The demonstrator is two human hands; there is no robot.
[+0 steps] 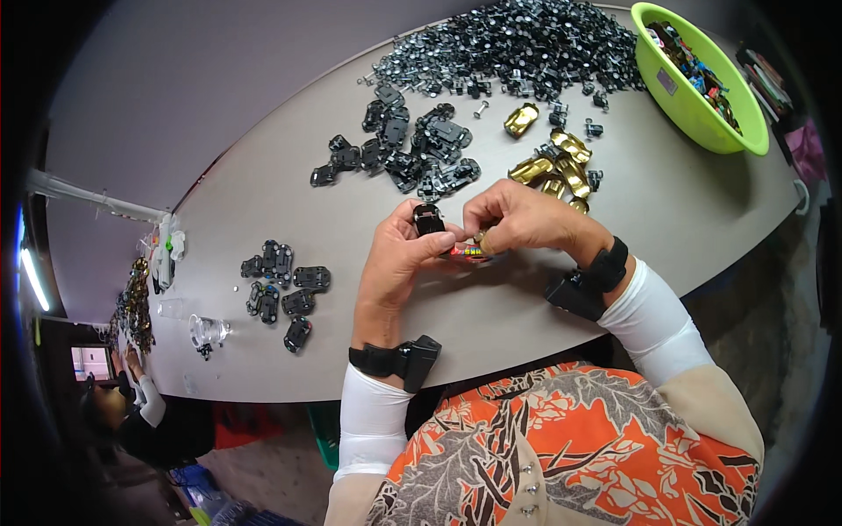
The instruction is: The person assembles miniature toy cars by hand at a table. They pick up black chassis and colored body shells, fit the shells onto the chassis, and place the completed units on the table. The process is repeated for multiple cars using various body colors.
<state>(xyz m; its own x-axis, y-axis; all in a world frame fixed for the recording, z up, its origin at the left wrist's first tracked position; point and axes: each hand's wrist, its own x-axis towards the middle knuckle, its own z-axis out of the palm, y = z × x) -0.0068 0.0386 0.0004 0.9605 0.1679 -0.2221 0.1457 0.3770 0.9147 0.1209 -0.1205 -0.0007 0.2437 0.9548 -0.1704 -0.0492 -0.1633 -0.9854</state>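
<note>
Left hand [395, 250] and right hand [526, 217] were close together, just right of centre frame. Left fingers were closed, gripping a black toy car piece [429, 219] at the top of that hand. A brightly printed piece [471, 252], red and yellow, was just below the left thumb, between the hands. Right fingers were curled in, tips bunched by the printed piece; could not tell whether they pinched it, contact hidden.

Both wrists had black strapped devices [421, 361], with white sleeves [373, 421] below. Gold car bodies [574, 178] were clustered above the right hand, with a lone gold body [521, 120] higher up. Black car bases [395, 131] were heaped top centre, left of the gold ones. Big pile of wheel axles [517, 44] ran along the top edge. Lime-green bowl [693, 123], upper right, held mixed colourful pieces. Small group of dark cars [278, 259] was left of the left hand; clear container [208, 330] was further left. All were on a grey table [237, 206]. Co-worker [158, 430] was at lower left, hands near another heap of parts [136, 298].
</note>
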